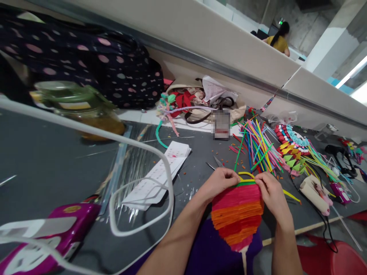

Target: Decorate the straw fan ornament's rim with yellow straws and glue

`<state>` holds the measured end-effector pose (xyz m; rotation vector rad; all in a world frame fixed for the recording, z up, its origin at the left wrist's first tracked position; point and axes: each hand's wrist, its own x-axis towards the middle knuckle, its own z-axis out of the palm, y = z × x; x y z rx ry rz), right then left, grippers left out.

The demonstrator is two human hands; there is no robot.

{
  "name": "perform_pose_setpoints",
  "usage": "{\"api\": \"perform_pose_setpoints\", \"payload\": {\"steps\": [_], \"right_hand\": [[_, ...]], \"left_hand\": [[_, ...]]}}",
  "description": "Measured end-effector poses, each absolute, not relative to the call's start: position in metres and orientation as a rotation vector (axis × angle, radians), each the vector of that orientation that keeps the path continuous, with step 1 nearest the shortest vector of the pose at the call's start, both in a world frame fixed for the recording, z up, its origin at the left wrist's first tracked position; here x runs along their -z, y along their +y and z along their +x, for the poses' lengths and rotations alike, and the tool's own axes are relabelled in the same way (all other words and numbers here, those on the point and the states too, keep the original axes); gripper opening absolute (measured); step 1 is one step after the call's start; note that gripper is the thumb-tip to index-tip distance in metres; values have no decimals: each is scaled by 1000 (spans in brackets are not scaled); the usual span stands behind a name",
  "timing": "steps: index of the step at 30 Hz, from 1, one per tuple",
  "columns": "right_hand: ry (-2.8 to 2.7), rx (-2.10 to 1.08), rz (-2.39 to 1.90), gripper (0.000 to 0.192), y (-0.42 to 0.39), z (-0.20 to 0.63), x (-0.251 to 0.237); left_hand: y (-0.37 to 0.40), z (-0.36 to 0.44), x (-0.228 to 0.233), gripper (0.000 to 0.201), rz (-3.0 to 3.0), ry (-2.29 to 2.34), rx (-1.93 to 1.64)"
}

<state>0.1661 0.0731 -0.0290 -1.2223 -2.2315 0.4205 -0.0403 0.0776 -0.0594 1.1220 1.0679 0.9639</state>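
Note:
A heart-shaped craft piece (pixel 237 215) built of rows of red, pink and orange strips hangs over the table's near edge. My left hand (pixel 219 182) pinches its top left. My right hand (pixel 272 193) grips its top right, where a green and a yellow strip (pixel 246 178) run along the upper edge. Both hands hold the piece between them.
A pile of coloured strips (pixel 259 147) lies behind the hands, with scissors (pixel 215 164) in front of it. A finished colourful piece (pixel 295 147), a glue gun (pixel 315 193), a glass jar (pixel 83 107), white sheets (pixel 163 172), a white cable (pixel 137 168) and a spotted bag (pixel 91 57) surround them. A person sits far behind the partition.

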Motion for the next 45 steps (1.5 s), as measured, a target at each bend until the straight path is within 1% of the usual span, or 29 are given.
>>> {"api": "perform_pose_setpoints", "payload": {"steps": [5,17,24,31,37,40,45], "right_hand": [[-2238,-435,-1193,17,70,167,26],[-2263,-371,-1157,15,68,166,27],[-2269,-259,-1153,15,68,164,27],[-2307,-159,-1122,17,66,162,23],[-2387,-30,-1095,20,65,163,23],[-2429,4,-1071,20,65,165,22],[-2449,63,-1009,21,64,167,22]], "left_hand": [[76,-40,56,17,1114,1066,-962],[76,-39,54,18,1141,1079,-954],[76,-40,55,20,1161,1076,-968],[76,-42,55,27,1176,1071,-960],[76,-42,55,25,1169,1054,-969],[76,-41,55,29,1172,1039,-972],[77,-41,58,45,1129,1029,-963]]}}
